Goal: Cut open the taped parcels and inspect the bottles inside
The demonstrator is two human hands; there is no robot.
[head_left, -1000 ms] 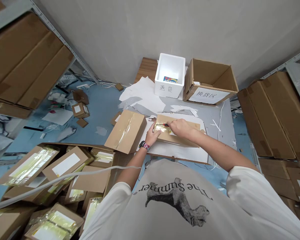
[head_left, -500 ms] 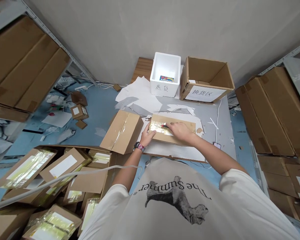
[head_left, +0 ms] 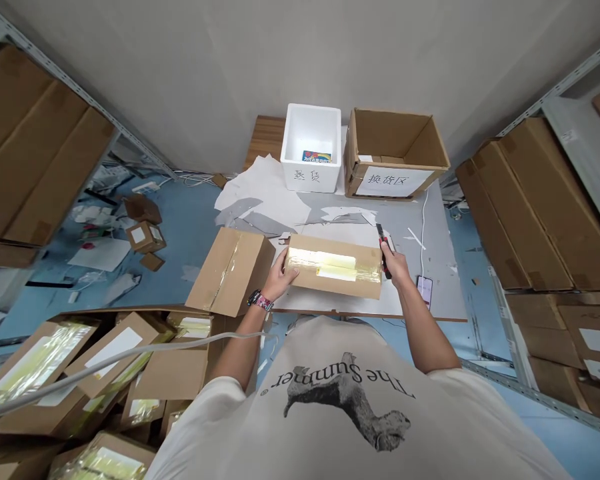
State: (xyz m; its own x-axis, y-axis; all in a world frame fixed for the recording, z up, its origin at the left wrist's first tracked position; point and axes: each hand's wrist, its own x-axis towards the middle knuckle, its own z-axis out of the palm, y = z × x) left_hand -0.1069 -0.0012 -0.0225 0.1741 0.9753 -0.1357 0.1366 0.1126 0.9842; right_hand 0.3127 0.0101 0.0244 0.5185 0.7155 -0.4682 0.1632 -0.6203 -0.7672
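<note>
- Head view: a taped cardboard box lies mid-table on a work table.
- Left hand rests open, fingers spread against the box's left end.
- Right hand is closed around a utility knife, just beside the box's right end.
- A second taped carton sits just left; a phone lies right.

Under the left hand sits a brown cardboard box banded with shiny, yellow-tinged tape. The cutter in the right hand is black with red near its middle. The strap on the left wrist is patterned pink. Far beyond the hands stands a white foam box; left of the left hand, the floor is pale blue.
</note>
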